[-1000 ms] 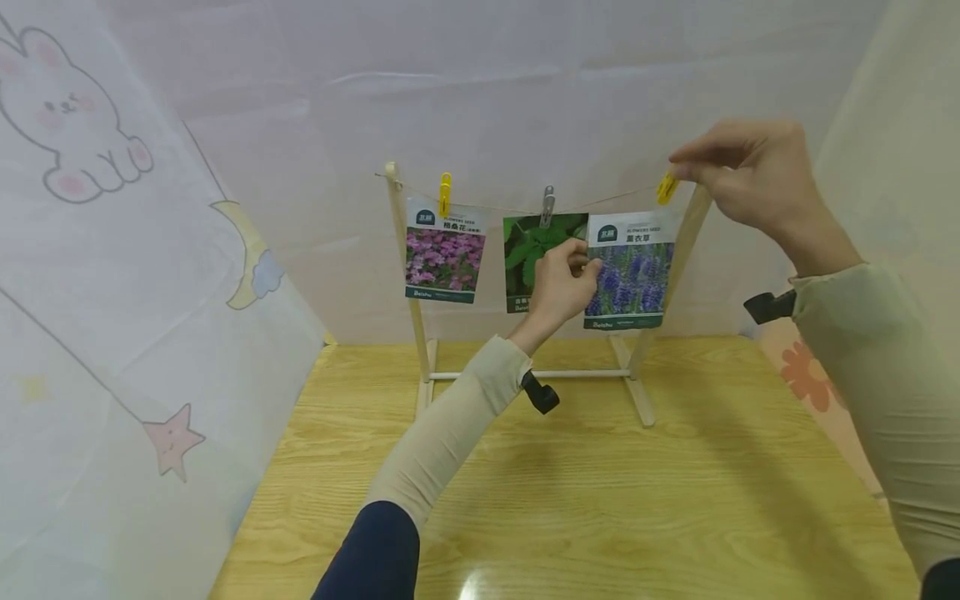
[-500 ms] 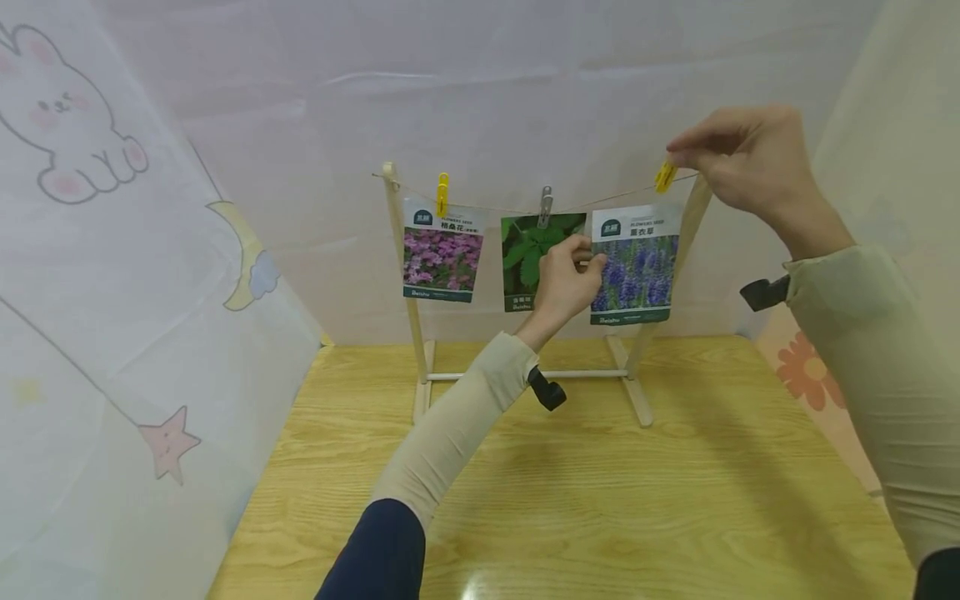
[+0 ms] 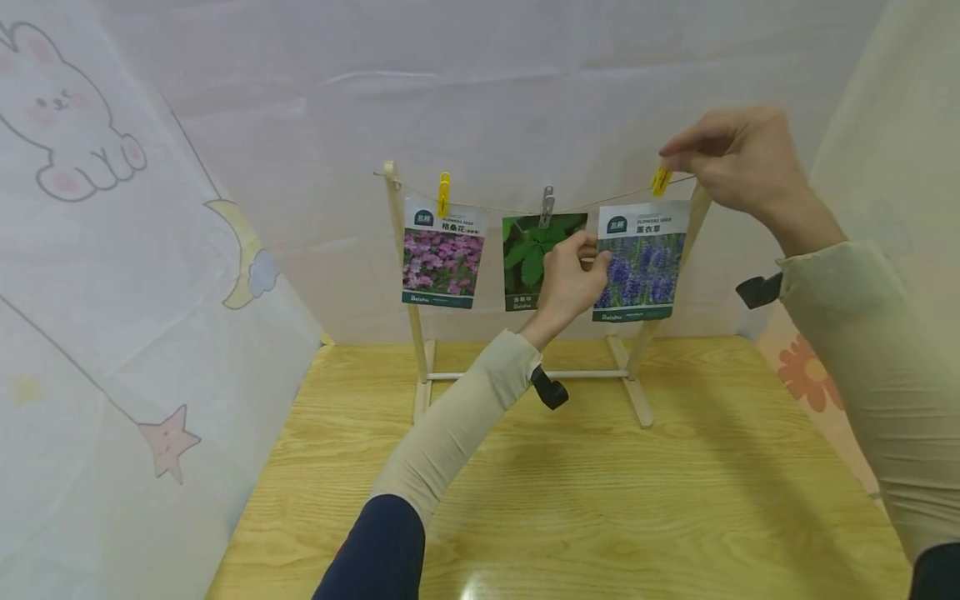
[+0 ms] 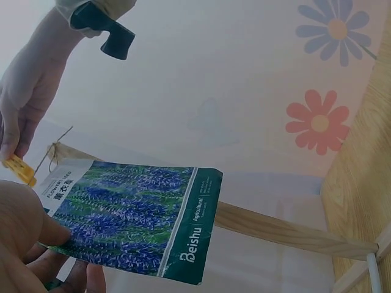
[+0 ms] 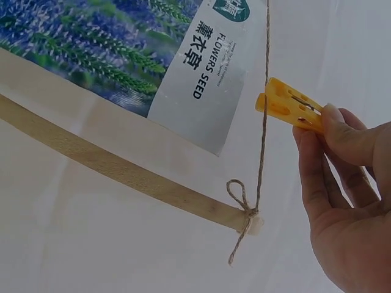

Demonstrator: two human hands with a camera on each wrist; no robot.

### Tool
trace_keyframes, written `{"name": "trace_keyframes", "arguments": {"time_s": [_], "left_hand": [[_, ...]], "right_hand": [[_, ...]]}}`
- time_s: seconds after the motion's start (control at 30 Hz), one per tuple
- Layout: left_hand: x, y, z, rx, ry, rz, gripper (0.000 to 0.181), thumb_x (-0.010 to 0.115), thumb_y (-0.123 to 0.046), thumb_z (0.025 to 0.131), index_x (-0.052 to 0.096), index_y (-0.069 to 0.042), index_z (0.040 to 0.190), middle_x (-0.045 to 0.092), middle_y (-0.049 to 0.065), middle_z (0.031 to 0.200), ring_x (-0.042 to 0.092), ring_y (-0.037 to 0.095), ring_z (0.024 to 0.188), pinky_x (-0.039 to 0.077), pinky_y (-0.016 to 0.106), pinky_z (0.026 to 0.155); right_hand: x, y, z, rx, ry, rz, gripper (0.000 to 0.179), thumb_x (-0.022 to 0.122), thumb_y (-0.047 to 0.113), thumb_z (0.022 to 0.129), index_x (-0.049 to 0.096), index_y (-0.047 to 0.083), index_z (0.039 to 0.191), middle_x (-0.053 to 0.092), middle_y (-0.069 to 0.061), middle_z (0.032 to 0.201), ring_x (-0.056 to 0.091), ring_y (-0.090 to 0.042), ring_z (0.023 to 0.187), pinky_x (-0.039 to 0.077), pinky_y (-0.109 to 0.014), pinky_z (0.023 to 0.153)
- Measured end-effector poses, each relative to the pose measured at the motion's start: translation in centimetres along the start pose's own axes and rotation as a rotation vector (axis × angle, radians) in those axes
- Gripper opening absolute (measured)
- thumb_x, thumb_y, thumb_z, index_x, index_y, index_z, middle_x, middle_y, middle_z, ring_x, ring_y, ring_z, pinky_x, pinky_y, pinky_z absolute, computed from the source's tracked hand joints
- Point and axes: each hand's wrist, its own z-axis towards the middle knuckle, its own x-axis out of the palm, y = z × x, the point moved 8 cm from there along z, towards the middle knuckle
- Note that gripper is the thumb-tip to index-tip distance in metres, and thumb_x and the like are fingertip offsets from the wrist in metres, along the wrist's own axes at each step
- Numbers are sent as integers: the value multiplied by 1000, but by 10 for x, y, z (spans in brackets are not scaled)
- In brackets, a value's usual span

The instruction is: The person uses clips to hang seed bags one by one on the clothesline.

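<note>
My left hand (image 3: pixel 568 283) pinches the left edge of a seed packet (image 3: pixel 645 271) with purple flowers on its front. The left wrist view shows the thumb on the packet's face (image 4: pixel 128 213) and fingers behind it. Above the packet's upper right, my right hand (image 3: pixel 753 171) pinches a yellow clothespin (image 3: pixel 661 180) by its handle end. In the right wrist view the clothespin's tip (image 5: pixel 269 101) is at the twine (image 5: pixel 264 146), and the packet's white top edge lies a little apart from it. Whether the clothespin grips the twine, I cannot tell.
A pink-flower packet (image 3: pixel 441 262) hangs from a yellow clothespin (image 3: pixel 444 195), and a green-leaf packet (image 3: pixel 517 258) from a grey clothespin (image 3: pixel 547 207). The twine runs between two posts of a wooden stand (image 3: pixel 417 333) on the wood-grain table (image 3: pixel 600 500).
My left hand has shifted the purple-flower packet slightly right and up, closer to the twine. My right hand has moved a little left with the yellow clothespin.
</note>
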Motion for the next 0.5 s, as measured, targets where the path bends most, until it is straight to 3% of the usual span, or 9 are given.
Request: {"name": "trace_keyframes", "arguments": {"time_s": [0.5], "left_hand": [[1, 3, 0, -25, -3, -4, 34, 65, -20, 109, 66, -7, 140, 77, 12, 128, 77, 20, 109, 63, 25, 88]], "right_hand": [[10, -4, -2, 58, 59, -4, 11, 79, 7, 97, 84, 2, 105, 63, 38, 80, 64, 9, 70, 47, -8, 62]]}}
